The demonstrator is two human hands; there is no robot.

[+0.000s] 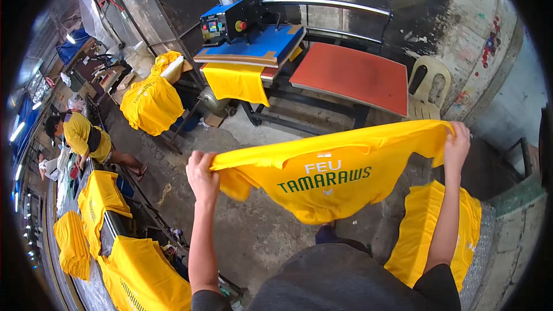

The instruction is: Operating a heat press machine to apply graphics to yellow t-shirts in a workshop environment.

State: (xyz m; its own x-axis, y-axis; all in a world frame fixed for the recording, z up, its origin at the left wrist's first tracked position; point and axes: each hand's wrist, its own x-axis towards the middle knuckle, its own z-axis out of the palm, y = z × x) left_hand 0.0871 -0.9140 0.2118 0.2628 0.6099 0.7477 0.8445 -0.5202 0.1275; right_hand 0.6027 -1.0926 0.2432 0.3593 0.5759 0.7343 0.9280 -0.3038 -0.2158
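Observation:
A yellow T-shirt (328, 168) with white and green printed lettering hangs stretched between both hands. My left hand (203, 177) grips its left end, and my right hand (457, 140) grips the right end, with the lower part sagging between. Beyond it stands a blue and black heat press (255, 43), with another yellow shirt (235, 82) hanging over the edge of its platen. Beside the press lies a flat red platen (352, 77). More yellow shirts (414, 224) lie in a pile on the right, partly behind my right forearm.
Yellow shirts (151, 103) drape over a stand left of the press. More shirts (142, 272) lie along a long table at lower left, where a person in yellow (88, 136) leans over. A plastic chair (425, 86) stands by the red platen, near the wall.

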